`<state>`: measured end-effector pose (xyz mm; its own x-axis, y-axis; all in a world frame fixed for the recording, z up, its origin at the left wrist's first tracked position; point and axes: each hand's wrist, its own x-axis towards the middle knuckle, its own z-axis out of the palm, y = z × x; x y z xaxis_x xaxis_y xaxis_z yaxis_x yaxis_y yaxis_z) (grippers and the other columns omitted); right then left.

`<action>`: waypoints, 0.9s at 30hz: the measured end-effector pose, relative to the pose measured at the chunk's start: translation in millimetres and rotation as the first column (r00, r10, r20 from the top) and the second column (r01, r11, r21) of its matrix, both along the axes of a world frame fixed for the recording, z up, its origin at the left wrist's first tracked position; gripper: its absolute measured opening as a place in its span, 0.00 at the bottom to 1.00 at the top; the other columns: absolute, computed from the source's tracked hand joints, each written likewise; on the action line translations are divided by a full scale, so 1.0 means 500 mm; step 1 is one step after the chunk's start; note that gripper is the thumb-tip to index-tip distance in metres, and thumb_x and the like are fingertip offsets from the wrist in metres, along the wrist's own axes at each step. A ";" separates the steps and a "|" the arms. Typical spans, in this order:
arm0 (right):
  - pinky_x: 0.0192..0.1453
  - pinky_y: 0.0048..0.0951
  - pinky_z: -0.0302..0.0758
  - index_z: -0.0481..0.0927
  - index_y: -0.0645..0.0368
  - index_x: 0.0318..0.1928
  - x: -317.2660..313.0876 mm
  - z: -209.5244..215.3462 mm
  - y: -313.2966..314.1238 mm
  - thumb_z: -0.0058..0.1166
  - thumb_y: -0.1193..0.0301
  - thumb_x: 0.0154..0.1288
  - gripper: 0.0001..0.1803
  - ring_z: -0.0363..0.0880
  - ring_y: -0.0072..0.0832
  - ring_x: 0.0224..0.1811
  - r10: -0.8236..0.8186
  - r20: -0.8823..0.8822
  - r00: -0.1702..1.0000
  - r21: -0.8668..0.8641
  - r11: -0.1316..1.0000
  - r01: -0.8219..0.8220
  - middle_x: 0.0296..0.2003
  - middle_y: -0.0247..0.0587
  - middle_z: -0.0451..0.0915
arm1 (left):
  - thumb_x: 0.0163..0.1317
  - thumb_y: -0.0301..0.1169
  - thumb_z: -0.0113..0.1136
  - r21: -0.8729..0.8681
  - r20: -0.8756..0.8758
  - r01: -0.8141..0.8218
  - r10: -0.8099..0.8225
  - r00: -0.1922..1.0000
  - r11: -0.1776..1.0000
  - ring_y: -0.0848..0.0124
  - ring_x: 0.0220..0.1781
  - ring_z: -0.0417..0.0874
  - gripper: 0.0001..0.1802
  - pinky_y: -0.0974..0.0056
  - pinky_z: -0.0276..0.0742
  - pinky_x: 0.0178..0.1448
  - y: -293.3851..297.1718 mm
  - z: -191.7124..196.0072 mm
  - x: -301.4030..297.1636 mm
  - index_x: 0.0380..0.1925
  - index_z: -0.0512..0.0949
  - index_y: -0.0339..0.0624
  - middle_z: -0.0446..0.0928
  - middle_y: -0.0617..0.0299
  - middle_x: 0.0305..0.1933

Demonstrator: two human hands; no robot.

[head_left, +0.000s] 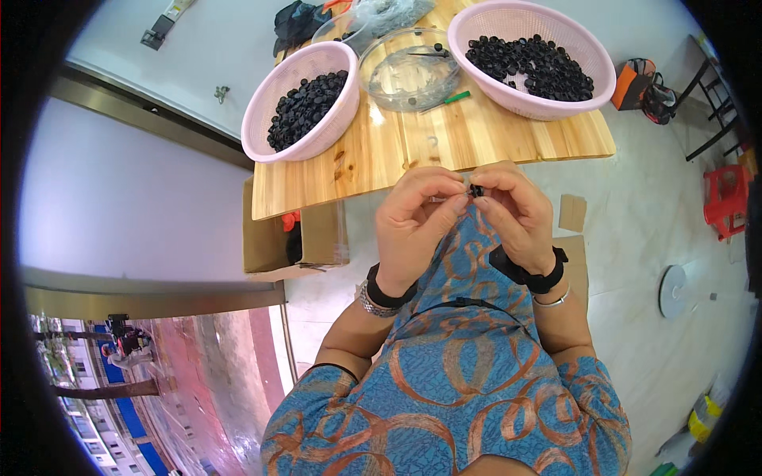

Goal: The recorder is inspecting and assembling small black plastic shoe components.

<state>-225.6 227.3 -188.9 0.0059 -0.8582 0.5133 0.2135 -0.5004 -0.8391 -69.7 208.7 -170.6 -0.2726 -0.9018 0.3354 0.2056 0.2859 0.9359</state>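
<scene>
Just past the table's near edge, my two hands meet fingertip to fingertip. My right hand pinches a small black round part between thumb and fingers. Close against it, my left hand is closed in a pinch; whatever lies between those fingertips is too small to make out. Ahead on the left stands a pink basket heaped with small black pieces. A larger pink basket on the right holds many black ring-like parts.
Between the baskets on the wooden table sits a clear round tub with a thin black tool across it. A green-handled tool lies beside it. Under the table's left side is a cardboard box. A red stool stands far right.
</scene>
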 end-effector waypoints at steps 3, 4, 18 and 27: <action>0.47 0.24 0.72 0.73 0.70 0.45 0.006 -0.004 0.000 0.50 0.84 0.59 0.12 0.73 0.25 0.43 0.071 0.146 0.987 0.033 0.997 -0.077 0.42 0.43 0.73 | 0.55 0.17 0.57 -0.062 0.046 -0.015 0.018 0.999 0.998 0.75 0.44 0.75 0.08 0.72 0.74 0.46 0.003 0.007 0.000 0.36 0.76 0.33 0.72 0.59 0.44; 0.47 0.24 0.72 0.73 0.70 0.45 0.007 -0.007 0.000 0.50 0.84 0.59 0.12 0.73 0.25 0.43 0.074 0.140 0.987 0.032 0.996 -0.079 0.42 0.43 0.73 | 0.55 0.17 0.57 -0.044 0.046 -0.001 0.003 0.999 0.999 0.75 0.44 0.75 0.08 0.72 0.74 0.46 0.002 0.006 0.001 0.37 0.76 0.33 0.72 0.59 0.45; 0.36 0.30 0.73 0.75 0.64 0.40 0.037 0.040 0.007 0.55 0.81 0.52 0.12 0.75 0.36 0.33 -0.390 -0.419 0.820 -0.186 0.921 0.343 0.34 0.46 0.74 | 0.63 0.22 0.50 0.391 -0.398 0.192 -0.023 0.917 0.900 0.71 0.46 0.78 0.13 0.69 0.76 0.52 -0.009 -0.009 0.033 0.48 0.70 0.35 0.74 0.57 0.47; 0.43 0.36 0.71 0.73 0.63 0.41 0.055 0.062 -0.007 0.54 0.80 0.51 0.14 0.72 0.42 0.39 -0.431 -0.493 0.756 -0.297 0.900 0.319 0.35 0.46 0.73 | 0.63 0.23 0.50 0.428 -0.547 0.272 0.007 0.837 0.862 0.72 0.47 0.78 0.12 0.69 0.76 0.53 -0.017 -0.026 0.042 0.47 0.70 0.37 0.75 0.57 0.48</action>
<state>-198.1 224.0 -157.9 0.0242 -0.7406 0.6716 -0.4779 -0.5986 -0.6429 -48.9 199.9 -183.6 -0.3142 -0.9493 0.0047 0.6938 -0.2263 0.6837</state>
